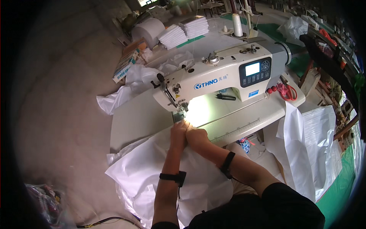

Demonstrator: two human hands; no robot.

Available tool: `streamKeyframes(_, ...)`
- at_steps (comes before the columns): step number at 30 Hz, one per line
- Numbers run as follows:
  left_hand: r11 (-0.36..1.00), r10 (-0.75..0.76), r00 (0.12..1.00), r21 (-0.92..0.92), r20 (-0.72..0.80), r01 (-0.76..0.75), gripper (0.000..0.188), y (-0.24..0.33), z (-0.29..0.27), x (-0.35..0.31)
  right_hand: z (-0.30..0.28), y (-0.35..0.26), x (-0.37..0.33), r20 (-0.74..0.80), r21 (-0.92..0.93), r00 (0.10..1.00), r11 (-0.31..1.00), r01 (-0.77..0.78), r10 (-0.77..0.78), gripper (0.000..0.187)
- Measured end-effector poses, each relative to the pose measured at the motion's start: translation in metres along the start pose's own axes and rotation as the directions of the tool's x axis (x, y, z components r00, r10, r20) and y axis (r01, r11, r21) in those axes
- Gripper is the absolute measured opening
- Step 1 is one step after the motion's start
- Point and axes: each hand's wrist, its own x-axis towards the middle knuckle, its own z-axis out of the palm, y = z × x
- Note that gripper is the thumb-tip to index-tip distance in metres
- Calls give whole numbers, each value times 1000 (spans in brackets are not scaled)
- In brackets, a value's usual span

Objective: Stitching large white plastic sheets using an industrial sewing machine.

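A white sewing machine stands on its table, its lamp glowing by the needle. Right in front of the presser foot, my left hand and my right hand are side by side and touching. Both have their fingers closed on the edge of a white sheet, which drapes off the table's front over my lap. Its material looks thin and slightly shiny, like woven plastic or cloth; I cannot tell which. My fingertips are partly hidden in the glare and by the hands themselves.
On the table's right end lie red-handled scissors; black thread snips rest behind the needle area. A thread cone stands behind the machine. Folded white stacks sit at the back. More white sheets hang at right.
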Motion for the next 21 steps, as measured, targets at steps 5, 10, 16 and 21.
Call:
streamKeyframes(5,993,98,990,-62,-101,-104,25,-11,4,-4,0,-4,-8,-79,55,996,998,34,-30,15)
streamKeyframes(10,977,-28,1000,-209,0,27,24,-28,6,5,4,-11,3,-54,105,996,993,-63,69,14)
streamKeyframes(16,864,-216,976,-463,12,197,23,-29,10,8,8,-11,8,0,49,998,997,-57,57,14)
streamKeyframes(21,976,18,994,-215,-109,-41,19,-30,9,5,6,-13,8,-19,34,997,997,-71,72,13)
